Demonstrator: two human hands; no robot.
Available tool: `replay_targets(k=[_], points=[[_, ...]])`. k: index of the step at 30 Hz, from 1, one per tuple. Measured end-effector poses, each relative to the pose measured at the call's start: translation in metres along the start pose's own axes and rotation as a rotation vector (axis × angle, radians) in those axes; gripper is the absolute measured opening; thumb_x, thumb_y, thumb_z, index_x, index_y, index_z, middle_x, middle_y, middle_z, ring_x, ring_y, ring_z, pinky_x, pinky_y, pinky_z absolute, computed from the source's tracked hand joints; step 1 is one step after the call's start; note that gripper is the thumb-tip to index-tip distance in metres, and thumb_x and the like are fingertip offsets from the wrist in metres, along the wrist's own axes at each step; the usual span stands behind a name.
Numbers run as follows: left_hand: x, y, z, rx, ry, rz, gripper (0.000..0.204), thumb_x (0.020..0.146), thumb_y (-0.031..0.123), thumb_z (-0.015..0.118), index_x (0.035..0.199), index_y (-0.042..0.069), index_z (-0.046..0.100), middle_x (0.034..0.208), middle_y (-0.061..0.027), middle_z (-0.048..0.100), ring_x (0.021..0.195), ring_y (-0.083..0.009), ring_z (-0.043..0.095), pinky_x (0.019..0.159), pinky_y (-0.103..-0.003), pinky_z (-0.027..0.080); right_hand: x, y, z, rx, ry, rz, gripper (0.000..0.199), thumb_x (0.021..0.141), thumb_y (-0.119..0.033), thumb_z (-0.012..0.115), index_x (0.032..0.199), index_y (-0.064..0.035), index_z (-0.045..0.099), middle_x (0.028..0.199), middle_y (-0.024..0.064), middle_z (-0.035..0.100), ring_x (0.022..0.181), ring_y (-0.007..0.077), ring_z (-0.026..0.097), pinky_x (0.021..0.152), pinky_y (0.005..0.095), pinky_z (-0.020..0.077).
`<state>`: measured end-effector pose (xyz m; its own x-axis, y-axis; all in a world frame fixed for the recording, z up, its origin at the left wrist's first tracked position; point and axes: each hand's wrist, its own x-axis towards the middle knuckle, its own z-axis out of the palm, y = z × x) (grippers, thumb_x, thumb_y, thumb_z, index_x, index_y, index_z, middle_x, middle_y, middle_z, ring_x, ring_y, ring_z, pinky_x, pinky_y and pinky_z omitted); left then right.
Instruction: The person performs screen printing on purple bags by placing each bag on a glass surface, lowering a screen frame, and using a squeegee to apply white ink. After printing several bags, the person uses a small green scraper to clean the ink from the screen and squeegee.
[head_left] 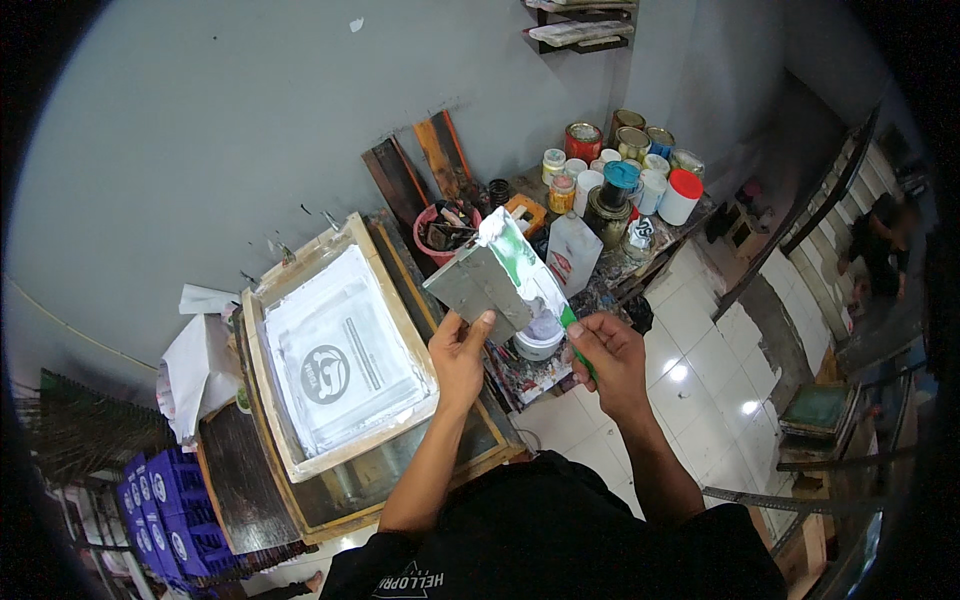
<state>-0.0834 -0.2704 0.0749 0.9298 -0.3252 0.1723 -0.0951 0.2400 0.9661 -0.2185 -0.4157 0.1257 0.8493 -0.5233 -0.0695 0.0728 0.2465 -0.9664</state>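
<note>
My left hand (460, 352) grips a flat grey metal plate (478, 288) by its lower edge, thumb on its face. In my right hand (612, 362) is a spatula (515, 255) with a green handle, its blade thickly coated with white paste. The blade rises up and left beside the plate's right edge; whether they touch I cannot tell. Below them stands a white tub (540, 346) with pale paste in it. To the left lies a wooden-framed printing screen (366, 440), its mesh spread with white around a grey round design and lines.
Paint cans and jars (632, 143) crowd the bench at the back right, near a white jug (573, 250). A pink basket (430, 232) of tools and two dark boards (395, 175) stand by the wall. Purple crates (170, 510) are at lower left. Another person (885, 245) is at far right.
</note>
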Motion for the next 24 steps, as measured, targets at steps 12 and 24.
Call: replay_targets(k=[12, 24], points=[[-0.001, -0.002, -0.011, 0.243, 0.080, 0.141, 0.018, 0.093, 0.009, 0.070, 0.105, -0.003, 0.070, 0.084, -0.0033, 0.062, 0.079, -0.0094, 0.052, 0.070, -0.025, 0.042, -0.001, -0.055, -0.028, -0.339, 0.109, -0.170, 0.016, 0.097, -0.015, 0.066, 0.098, 0.0010, 0.064, 0.075, 0.0019, 0.064, 0.061, 0.0047, 0.053, 0.053, 0.0214, 0.0397], [0.005, -0.001, -0.020, 0.417, 0.030, 0.309, 0.024, 0.091, 0.000, 0.067, 0.114, -0.003, 0.069, 0.108, -0.0147, 0.072, 0.101, -0.0220, 0.066, 0.092, -0.031, 0.049, -0.012, -0.071, -0.041, -0.371, 0.042, -0.024, 0.016, 0.097, -0.016, 0.066, 0.094, -0.0003, 0.064, 0.073, 0.0030, 0.064, 0.059, 0.0057, 0.056, 0.049, 0.0219, 0.0390]])
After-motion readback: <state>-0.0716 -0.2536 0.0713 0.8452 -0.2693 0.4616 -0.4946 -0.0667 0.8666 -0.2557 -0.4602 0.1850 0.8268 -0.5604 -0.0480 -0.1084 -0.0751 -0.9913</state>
